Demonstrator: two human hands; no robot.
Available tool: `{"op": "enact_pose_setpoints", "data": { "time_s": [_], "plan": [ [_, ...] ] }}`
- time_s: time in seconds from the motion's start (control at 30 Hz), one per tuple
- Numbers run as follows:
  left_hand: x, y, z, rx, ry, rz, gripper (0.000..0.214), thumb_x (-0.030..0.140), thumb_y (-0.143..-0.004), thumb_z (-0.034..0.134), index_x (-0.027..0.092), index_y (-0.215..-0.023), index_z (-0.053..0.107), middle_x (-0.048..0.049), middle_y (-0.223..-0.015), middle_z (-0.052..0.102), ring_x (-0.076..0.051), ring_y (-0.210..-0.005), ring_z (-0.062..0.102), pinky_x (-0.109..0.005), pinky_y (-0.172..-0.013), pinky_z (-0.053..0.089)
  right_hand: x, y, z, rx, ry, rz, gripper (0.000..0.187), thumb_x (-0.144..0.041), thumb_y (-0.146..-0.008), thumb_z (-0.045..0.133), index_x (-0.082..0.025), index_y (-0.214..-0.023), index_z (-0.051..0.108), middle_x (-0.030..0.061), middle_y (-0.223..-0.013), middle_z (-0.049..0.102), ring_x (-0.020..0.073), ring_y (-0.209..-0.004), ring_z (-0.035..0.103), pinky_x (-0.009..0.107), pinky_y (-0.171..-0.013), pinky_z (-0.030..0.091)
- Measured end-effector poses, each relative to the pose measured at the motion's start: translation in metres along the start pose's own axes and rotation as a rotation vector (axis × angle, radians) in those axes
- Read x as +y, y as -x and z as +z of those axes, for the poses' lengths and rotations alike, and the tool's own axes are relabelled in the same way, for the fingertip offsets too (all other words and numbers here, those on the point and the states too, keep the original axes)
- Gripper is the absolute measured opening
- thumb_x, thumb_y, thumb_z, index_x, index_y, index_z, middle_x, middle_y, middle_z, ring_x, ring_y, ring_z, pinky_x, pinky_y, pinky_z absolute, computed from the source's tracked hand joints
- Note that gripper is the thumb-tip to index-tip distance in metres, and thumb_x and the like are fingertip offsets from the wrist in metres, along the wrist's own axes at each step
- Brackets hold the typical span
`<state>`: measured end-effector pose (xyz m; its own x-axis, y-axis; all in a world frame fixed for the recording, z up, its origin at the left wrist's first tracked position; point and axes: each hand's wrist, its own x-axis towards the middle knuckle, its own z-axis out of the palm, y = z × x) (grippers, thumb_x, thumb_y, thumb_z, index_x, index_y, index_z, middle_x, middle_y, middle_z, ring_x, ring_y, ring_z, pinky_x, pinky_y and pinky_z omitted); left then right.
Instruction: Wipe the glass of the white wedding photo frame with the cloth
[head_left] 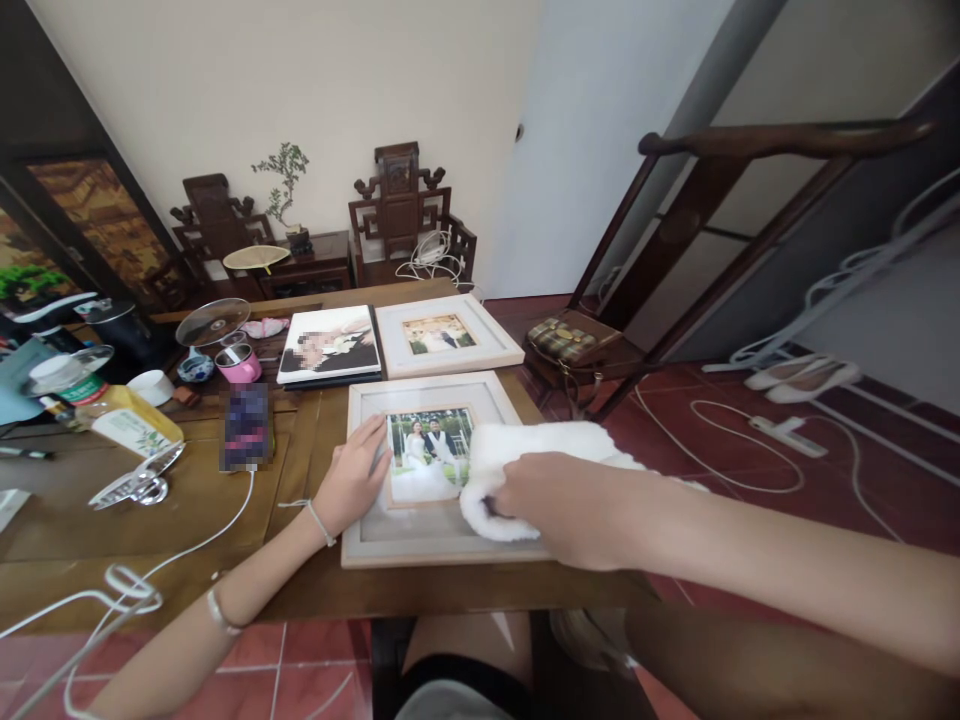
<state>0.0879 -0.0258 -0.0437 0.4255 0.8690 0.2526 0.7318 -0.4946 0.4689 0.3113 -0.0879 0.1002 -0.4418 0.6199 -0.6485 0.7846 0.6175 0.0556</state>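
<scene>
A framed photo [429,458] with a pale wooden frame lies flat on the wooden table, near its front edge. Fingers stretched out, my left hand [352,472] rests on the frame's left side, beside the picture. My right hand [551,505] is closed around a fluffy white cloth [540,440], which lies against the right part of the frame and hides it. Behind stands a second framed photo [450,335], also lying flat. Left of that one, a photo album [330,343] with a picture on its cover touches or nearly touches it.
On the table's left are a phone [246,428] on a white cable, a pink mug [238,364], a bottle of yellow liquid [135,420] and a clear hair claw [142,480]. A wooden chair [679,230] holding a plaid handbag [566,338] stands at the right.
</scene>
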Motion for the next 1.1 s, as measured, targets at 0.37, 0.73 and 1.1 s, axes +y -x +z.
{"op": "enact_pose_setpoints", "data": {
  "time_s": [0.37,0.73,1.1],
  "plan": [
    [-0.005,0.0,0.003,-0.003,0.005,0.025,0.043,0.026,-0.095,0.043,0.015,-0.136,0.049,-0.0139,-0.147,0.045,-0.026,-0.139,0.038,-0.049,-0.114,0.035,0.021,-0.029,0.013,0.319,-0.064,0.183,0.051,0.002,-0.079,0.045,-0.009,-0.128,0.056,0.0186,-0.101,0.067,0.028,-0.092,0.066,0.031,-0.069,0.047],
    [-0.006,-0.001,0.006,0.026,0.028,0.038,0.042,0.026,-0.095,0.043,0.019,-0.135,0.05,-0.0124,-0.146,0.047,-0.025,-0.138,0.04,-0.049,-0.114,0.034,0.023,-0.063,0.03,0.404,0.103,0.202,0.052,0.004,-0.078,0.05,-0.018,-0.123,0.063,0.0174,-0.145,0.044,0.0372,-0.131,0.04,0.051,-0.091,0.044],
    [-0.005,-0.001,0.004,0.01,0.008,0.034,0.042,0.026,-0.095,0.043,0.017,-0.136,0.049,-0.0134,-0.146,0.047,-0.025,-0.139,0.039,-0.047,-0.114,0.034,-0.02,0.001,0.0,0.071,-0.138,-0.191,0.04,0.0,-0.075,0.053,-0.017,-0.108,0.07,0.0112,-0.097,0.069,0.026,-0.089,0.065,0.031,-0.066,0.044]
  ]
}}
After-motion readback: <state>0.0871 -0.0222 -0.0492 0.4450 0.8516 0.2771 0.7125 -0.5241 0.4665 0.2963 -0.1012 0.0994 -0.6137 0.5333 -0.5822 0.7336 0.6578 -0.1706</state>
